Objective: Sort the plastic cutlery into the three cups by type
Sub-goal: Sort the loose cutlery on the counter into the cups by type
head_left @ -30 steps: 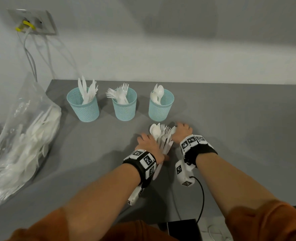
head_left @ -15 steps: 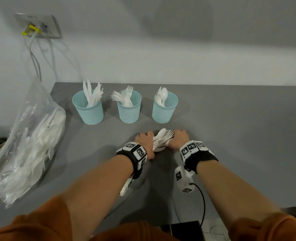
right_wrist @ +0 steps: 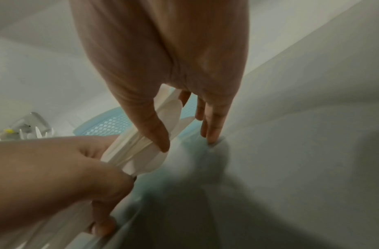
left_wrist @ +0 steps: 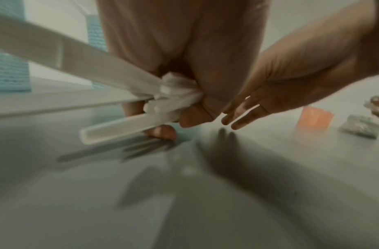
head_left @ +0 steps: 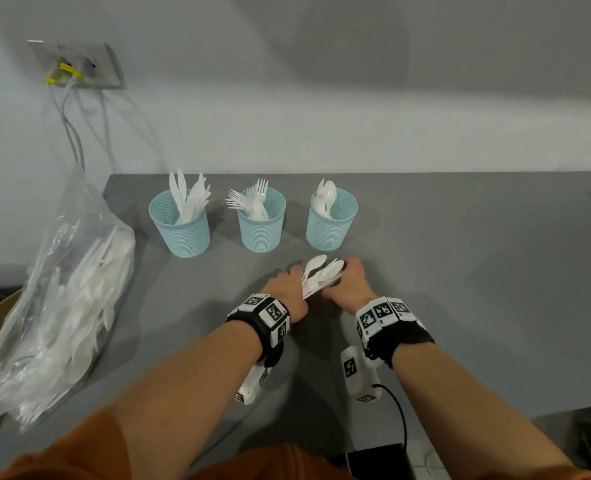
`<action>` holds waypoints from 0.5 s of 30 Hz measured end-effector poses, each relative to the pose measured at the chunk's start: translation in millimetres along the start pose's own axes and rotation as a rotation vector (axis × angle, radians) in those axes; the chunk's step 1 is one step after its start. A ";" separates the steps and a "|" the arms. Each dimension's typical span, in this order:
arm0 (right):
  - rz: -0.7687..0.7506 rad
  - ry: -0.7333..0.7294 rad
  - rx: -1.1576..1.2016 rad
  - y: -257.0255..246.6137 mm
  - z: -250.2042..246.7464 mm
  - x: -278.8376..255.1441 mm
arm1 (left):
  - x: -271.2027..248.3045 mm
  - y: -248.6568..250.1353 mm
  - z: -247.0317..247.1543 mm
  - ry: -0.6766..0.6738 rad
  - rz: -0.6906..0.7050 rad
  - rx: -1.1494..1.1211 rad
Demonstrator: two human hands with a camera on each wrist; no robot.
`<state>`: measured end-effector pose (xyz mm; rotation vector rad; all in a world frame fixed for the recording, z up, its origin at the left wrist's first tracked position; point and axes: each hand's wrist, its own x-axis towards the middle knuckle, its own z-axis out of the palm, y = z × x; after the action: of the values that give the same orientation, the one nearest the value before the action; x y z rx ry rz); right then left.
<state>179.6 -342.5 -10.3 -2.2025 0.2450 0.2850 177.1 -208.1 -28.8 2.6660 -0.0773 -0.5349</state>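
Three teal mesh cups stand in a row: the left cup (head_left: pixel 179 226) has knives, the middle cup (head_left: pixel 261 225) forks, the right cup (head_left: pixel 332 221) spoons. Just in front of the right cup, my left hand (head_left: pixel 289 282) grips a bundle of white plastic cutlery (head_left: pixel 322 273). In the left wrist view its fingers curl round the bundle (left_wrist: pixel 173 94), whose handles stick out over the table. My right hand (head_left: pixel 351 278) is beside the bundle with straight fingers. Its thumb (right_wrist: pixel 158 133) lies against the spoon ends and its fingertips (right_wrist: pixel 211 134) touch the table.
A clear plastic bag (head_left: pixel 62 306) full of white cutlery lies at the left table edge. A wall socket (head_left: pixel 75 64) with cables hangs above it. An orange cup (left_wrist: pixel 314 118) and a crumpled wrapper (left_wrist: pixel 360 126) sit far right. The grey table (head_left: pixel 477 271) stretches right.
The loose cutlery that lay between my hands is now gathered into one bundle. My left hand has closed round it and tipped its heads up towards the right cup.
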 end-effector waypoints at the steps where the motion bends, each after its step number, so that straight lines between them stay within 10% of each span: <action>1: -0.013 0.020 0.065 0.3 0.9 -1.4 | -1.3 -1.1 -2.3 -0.002 0.012 -0.039; 15: -0.448 0.044 0.322 -88.9 20.6 -16.7 | -33.4 -49.8 -46.8 0.156 0.181 -1.025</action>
<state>185.7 -271.8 49.4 -1.8815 -0.1711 -0.0500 162.7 -139.9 1.8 1.6652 0.0064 -0.2042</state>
